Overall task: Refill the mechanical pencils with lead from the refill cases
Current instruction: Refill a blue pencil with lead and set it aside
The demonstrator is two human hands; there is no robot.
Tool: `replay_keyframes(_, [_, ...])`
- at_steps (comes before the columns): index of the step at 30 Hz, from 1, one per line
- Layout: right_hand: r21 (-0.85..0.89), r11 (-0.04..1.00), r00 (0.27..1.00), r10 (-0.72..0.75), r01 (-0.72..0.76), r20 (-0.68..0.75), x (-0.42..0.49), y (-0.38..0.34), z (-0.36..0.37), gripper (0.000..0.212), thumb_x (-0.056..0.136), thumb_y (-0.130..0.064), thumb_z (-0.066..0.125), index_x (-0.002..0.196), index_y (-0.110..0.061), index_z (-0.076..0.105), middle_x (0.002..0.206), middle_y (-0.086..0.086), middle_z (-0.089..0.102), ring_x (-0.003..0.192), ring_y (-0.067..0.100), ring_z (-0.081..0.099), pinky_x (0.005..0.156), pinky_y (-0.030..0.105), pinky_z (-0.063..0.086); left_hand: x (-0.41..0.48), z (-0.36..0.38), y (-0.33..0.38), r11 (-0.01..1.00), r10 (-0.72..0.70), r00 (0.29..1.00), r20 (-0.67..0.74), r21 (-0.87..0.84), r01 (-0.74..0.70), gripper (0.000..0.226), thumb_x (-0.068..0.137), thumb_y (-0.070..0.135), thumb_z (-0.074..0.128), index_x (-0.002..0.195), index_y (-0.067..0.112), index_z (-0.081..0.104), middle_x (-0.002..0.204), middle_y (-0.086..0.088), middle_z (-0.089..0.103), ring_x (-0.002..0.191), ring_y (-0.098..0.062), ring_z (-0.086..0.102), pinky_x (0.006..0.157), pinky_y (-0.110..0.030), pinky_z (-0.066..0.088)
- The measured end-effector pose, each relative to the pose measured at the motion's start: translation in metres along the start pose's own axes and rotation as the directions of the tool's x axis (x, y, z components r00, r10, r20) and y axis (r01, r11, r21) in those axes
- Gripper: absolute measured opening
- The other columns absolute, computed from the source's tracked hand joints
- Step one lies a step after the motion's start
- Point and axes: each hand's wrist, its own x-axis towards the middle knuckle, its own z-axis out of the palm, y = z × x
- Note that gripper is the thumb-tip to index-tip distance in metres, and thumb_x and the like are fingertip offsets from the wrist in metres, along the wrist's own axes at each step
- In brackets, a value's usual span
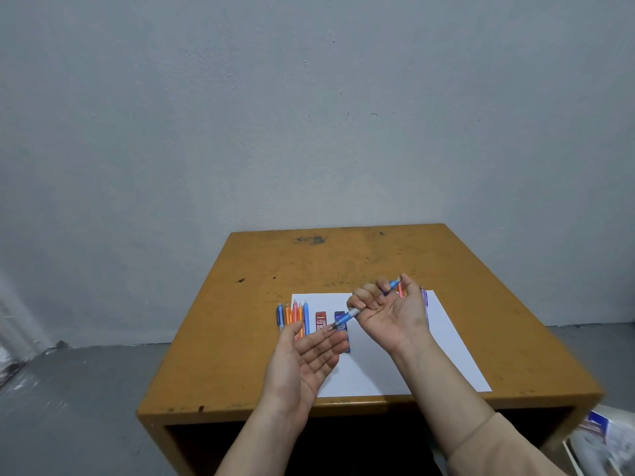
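Blue mechanical pencil (354,312) was off the tabletop, held in the right hand (395,314). Fingers curled round the upper barrel, thumb against its far end. Pencil was tilted, tip down and to the left, ending right over the fingers of the left hand (302,359); can't tell if the tip touched skin.

Left hand was open, palm up, fingers straight and together, holding nothing, raised over the near-left part of the white paper sheet (395,372).

Dark blue refill case (339,317) lay on the sheet under the pencil tip, its near end partly hidden by the left fingertips. Red refill case (320,321) lay just left of it, apart, both lengthwise near-to-far.

Row of pencils (293,316), blue and orange, lay side by side at the sheet's left edge, partly off it onto the wood. A purple pencil (425,297) and something orange showed behind the right hand, mostly hidden.

Sheet sat on a worn yellow-brown tabletop (240,338) with dark marks near the far edge. Grey wall (309,97) behind, grey floor (68,389) to the left. Beige sleeve (498,448) on the right forearm. Blurred printed papers (598,438) at the near right, off the tabletop.
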Motion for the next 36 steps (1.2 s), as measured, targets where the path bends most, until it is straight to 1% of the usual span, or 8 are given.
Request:
replay_keyframes(7, [-0.037, 0.999, 0.999, -0.009, 0.011, 0.037, -0.005, -0.001, 0.004, 0.049, 0.092, -0.05, 0.037, 0.06, -0.013, 0.036, 0.054, 0.001, 0.025, 0.045, 0.014, 0.025, 0.055, 0.026, 0.021, 0.001, 0.003, -0.002, 0.999, 0.033, 0.999, -0.012, -0.001, -0.033, 0.041, 0.097, 0.029, 0.046, 0.098, -0.006, 0.067, 0.091, -0.021, 0.072, 0.079, -0.026, 0.072, 0.08, -0.032, 0.052])
replay_keyframes(14, [-0.176, 0.982, 0.996, -0.049, 0.062, 0.075, -0.009, 0.002, 0.006, 0.05, 0.097, -0.055, 0.03, 0.07, -0.014, 0.039, 0.058, 0.002, 0.032, 0.056, 0.016, 0.032, 0.063, 0.03, 0.035, 0.004, 0.0, -0.003, 0.96, 0.211, 0.977, -0.019, 0.193, -0.203, 0.016, 0.085, 0.013, 0.067, 0.095, 0.003, 0.072, 0.087, -0.013, 0.074, 0.088, -0.023, 0.07, 0.083, -0.031, 0.053])
replay_keyframes(18, [-0.276, 0.958, 0.995, -0.054, 0.076, 0.087, -0.014, 0.004, 0.008, 0.039, 0.101, -0.041, 0.035, 0.085, -0.009, 0.051, 0.064, 0.006, 0.047, 0.064, 0.019, 0.045, 0.072, 0.033, 0.045, 0.001, -0.004, -0.002, 0.923, 0.269, 0.963, -0.003, 0.285, -0.257, 0.013, 0.078, 0.008, 0.073, 0.09, 0.013, 0.076, 0.088, -0.006, 0.075, 0.079, -0.016, 0.07, 0.059, -0.022, 0.055])
replay_keyframes(21, [-0.487, 0.857, 0.984, -0.127, 0.171, 0.121, -0.018, 0.004, 0.008, 0.028, 0.102, -0.019, 0.037, 0.107, -0.005, 0.06, 0.075, 0.01, 0.058, 0.075, 0.021, 0.058, 0.077, 0.036, 0.052, -0.002, -0.003, -0.001, 0.894, 0.334, 0.943, 0.004, 0.315, -0.318, 0.012, 0.078, 0.004, 0.073, 0.088, 0.011, 0.076, 0.087, -0.004, 0.074, 0.07, -0.005, 0.068, 0.049, -0.014, 0.049])
replay_keyframes(23, [-0.614, 0.747, 0.967, -0.19, 0.256, 0.172, -0.019, 0.004, 0.008, 0.028, 0.101, -0.012, 0.038, 0.115, -0.01, 0.063, 0.08, 0.009, 0.062, 0.08, 0.02, 0.062, 0.08, 0.038, 0.053, -0.002, -0.002, -0.001, 0.876, 0.364, 0.931, 0.012, 0.335, -0.347, 0.012, 0.078, 0.002, 0.072, 0.088, 0.009, 0.075, 0.085, -0.002, 0.074, 0.065, 0.003, 0.065, 0.047, -0.012, 0.047])
replay_keyframes(25, [-0.705, 0.626, 0.942, -0.26, 0.332, 0.213, -0.021, 0.004, 0.009, 0.029, 0.099, -0.008, 0.042, 0.119, -0.017, 0.061, 0.081, 0.008, 0.066, 0.084, 0.019, 0.065, 0.08, 0.038, 0.056, -0.001, -0.002, -0.003, 0.868, 0.373, 0.927, 0.029, 0.341, -0.36, 0.012, 0.078, 0.003, 0.072, 0.088, 0.009, 0.075, 0.084, -0.002, 0.074, 0.064, 0.002, 0.066, 0.046, -0.013, 0.047])
replay_keyframes(31, [-0.767, 0.438, 0.87, -0.378, 0.469, 0.317, -0.024, 0.003, 0.012, 0.046, 0.093, -0.001, 0.052, 0.129, -0.03, 0.049, 0.085, 0.014, 0.073, 0.085, 0.021, 0.071, 0.066, 0.032, 0.058, 0.003, -0.004, -0.01, 0.832, 0.43, 0.901, 0.051, 0.366, -0.417, 0.013, 0.076, 0.001, 0.074, 0.084, 0.012, 0.074, 0.078, 0.0, 0.075, 0.068, -0.004, 0.068, 0.052, -0.012, 0.047])
replay_keyframes(36, [-0.808, 0.385, 0.874, -0.383, 0.445, 0.299, -0.015, -0.002, 0.016, 0.045, 0.091, 0.0, 0.057, 0.126, -0.028, 0.052, 0.079, 0.013, 0.072, 0.076, 0.022, 0.071, 0.069, 0.039, 0.059, 0.013, -0.012, -0.011, 0.762, 0.47, 0.879, 0.081, 0.466, -0.45, 0.017, 0.076, 0.003, 0.076, 0.088, 0.015, 0.074, 0.08, 0.006, 0.074, 0.077, -0.004, 0.069, 0.067, -0.017, 0.055])
